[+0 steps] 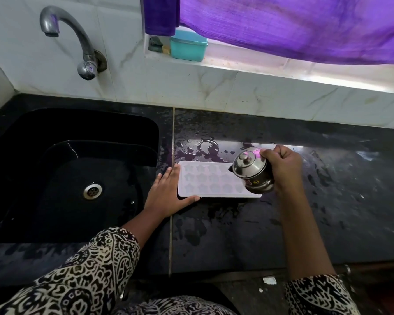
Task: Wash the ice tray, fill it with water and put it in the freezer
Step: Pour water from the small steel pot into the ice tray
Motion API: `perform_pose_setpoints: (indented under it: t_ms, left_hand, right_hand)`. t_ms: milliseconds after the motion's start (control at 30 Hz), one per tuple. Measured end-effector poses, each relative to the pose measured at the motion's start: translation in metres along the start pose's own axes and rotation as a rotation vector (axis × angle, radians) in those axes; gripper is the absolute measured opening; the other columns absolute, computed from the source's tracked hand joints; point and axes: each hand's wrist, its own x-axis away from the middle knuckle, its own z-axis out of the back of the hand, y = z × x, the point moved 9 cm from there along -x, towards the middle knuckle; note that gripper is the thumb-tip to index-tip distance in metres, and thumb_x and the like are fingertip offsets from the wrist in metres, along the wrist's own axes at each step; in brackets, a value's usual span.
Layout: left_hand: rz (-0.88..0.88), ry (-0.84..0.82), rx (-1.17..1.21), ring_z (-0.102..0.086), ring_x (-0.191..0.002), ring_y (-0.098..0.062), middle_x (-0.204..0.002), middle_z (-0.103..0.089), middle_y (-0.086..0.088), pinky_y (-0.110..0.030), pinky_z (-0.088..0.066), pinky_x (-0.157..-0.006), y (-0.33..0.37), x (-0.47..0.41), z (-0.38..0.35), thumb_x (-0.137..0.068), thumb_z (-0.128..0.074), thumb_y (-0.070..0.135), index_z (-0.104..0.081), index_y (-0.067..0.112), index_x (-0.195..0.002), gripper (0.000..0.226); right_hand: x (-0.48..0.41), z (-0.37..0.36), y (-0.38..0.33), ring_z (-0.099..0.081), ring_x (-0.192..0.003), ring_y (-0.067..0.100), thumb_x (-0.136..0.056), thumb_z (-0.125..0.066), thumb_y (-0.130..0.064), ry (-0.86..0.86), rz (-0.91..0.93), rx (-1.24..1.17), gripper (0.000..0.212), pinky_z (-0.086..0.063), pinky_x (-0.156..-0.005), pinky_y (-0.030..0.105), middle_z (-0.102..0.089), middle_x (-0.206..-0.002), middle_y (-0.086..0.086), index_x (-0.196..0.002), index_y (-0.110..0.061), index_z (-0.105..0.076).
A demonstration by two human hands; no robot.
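Observation:
A pale pink ice tray (210, 180) with star-shaped cells lies flat on the wet black counter (305, 201), just right of the sink. My left hand (168, 193) rests open against the tray's left end, thumb along its front edge. My right hand (282, 165) grips a small lidded steel pot (250, 170) and tilts it leftward over the tray's right end, spout down toward the cells. The pot hides the tray's right corner. I cannot tell if water is flowing.
A black sink (77, 173) with a metal drain (92, 190) lies to the left, under a curved steel tap (77, 42). On the window sill stand a teal box (188, 47) and a purple curtain (293, 26). Water puddles dot the counter behind the tray.

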Motion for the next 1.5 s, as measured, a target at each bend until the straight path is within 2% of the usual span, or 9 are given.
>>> perform_pose_setpoints:
  t_ms: [200, 333, 500, 800, 967, 1067, 1267, 1500]
  left_hand:
    - [0.003, -0.001, 0.003, -0.007, -0.149, -0.015, -0.162, -0.010, 0.000, -0.036, -0.005, -0.121, 0.000, 0.001, 0.000, -0.065, -0.031, 0.092, 0.000, 0.015, -0.154, 0.122]
    - [0.002, -0.001, -0.005, -0.007, -0.149, -0.016, -0.162, -0.011, -0.001, -0.036, -0.005, -0.120, 0.001, 0.001, 0.001, -0.066, -0.033, 0.091, 0.000, 0.015, -0.154, 0.121]
    - [0.002, 0.003, -0.012, -0.008, -0.149, -0.015, -0.162, -0.011, 0.000, -0.036, -0.006, -0.120, 0.001, 0.002, 0.001, -0.063, -0.027, 0.094, 0.000, 0.015, -0.154, 0.124]
    - [0.001, -0.004, -0.004, -0.007, -0.149, -0.015, -0.162, -0.010, 0.000, -0.036, -0.005, -0.121, 0.001, 0.002, 0.000, -0.066, -0.032, 0.091, 0.000, 0.015, -0.154, 0.121]
    - [-0.003, -0.008, -0.010, -0.007, -0.149, -0.016, -0.162, -0.010, 0.000, -0.037, -0.005, -0.121, 0.000, 0.001, 0.000, -0.063, -0.025, 0.094, 0.001, 0.015, -0.154, 0.124]
    - [0.000, -0.013, -0.011, -0.006, -0.149, -0.015, -0.162, -0.008, 0.001, -0.036, -0.005, -0.121, 0.000, 0.001, -0.001, -0.060, -0.020, 0.097, 0.002, 0.015, -0.154, 0.126]
    - [0.000, -0.007, -0.026, -0.006, -0.149, -0.015, -0.162, -0.009, 0.000, -0.035, -0.004, -0.120, 0.000, 0.001, 0.000, -0.058, -0.016, 0.098, 0.001, 0.015, -0.154, 0.128]
    - [-0.002, -0.003, -0.009, -0.007, -0.149, -0.015, -0.162, -0.009, 0.000, -0.036, -0.005, -0.120, 0.000, 0.003, 0.000, -0.060, -0.019, 0.096, 0.000, 0.015, -0.154, 0.126]
  right_hand:
    - [0.001, 0.000, -0.012, -0.033, -0.048, 0.010, -0.076, -0.068, -0.007, 0.001, 0.069, 0.066, 0.038, -0.032, -0.043, 0.018, -0.038, -0.054, 0.004, -0.054, -0.016, -0.037]
    - [0.003, 0.001, -0.018, -0.036, -0.051, 0.013, -0.076, -0.068, -0.007, 0.007, 0.093, 0.082, 0.035, -0.033, -0.045, 0.020, -0.039, -0.057, 0.007, -0.056, -0.014, -0.040]
    - [0.005, -0.001, -0.027, -0.035, -0.051, 0.012, -0.076, -0.068, -0.009, -0.011, 0.137, 0.128, 0.035, -0.033, -0.043, 0.017, -0.038, -0.055, 0.003, -0.056, -0.014, -0.040]
    - [0.008, -0.004, -0.035, -0.027, -0.042, 0.002, -0.075, -0.068, -0.005, -0.023, 0.169, 0.123, 0.037, -0.027, -0.040, 0.015, -0.032, -0.051, -0.002, -0.055, -0.014, -0.037]
    - [0.006, -0.004, -0.035, -0.031, -0.039, 0.001, -0.076, -0.068, -0.005, -0.021, 0.169, 0.117, 0.039, -0.031, -0.040, 0.011, -0.035, -0.045, -0.009, -0.054, -0.015, -0.037]
    - [0.005, -0.005, -0.035, -0.031, -0.039, 0.002, -0.075, -0.068, -0.006, -0.026, 0.172, 0.111, 0.039, -0.030, -0.039, 0.012, -0.034, -0.039, -0.014, -0.054, -0.016, -0.036]
    - [0.005, -0.004, -0.037, -0.025, -0.043, 0.004, -0.074, -0.069, -0.009, -0.029, 0.189, 0.142, 0.042, -0.025, -0.041, 0.018, -0.030, -0.044, -0.012, -0.052, -0.018, -0.034]
    - [0.005, -0.001, -0.035, -0.028, -0.047, 0.008, -0.074, -0.069, -0.009, -0.022, 0.169, 0.131, 0.043, -0.027, -0.049, 0.023, -0.030, -0.042, -0.012, -0.052, -0.020, -0.033]
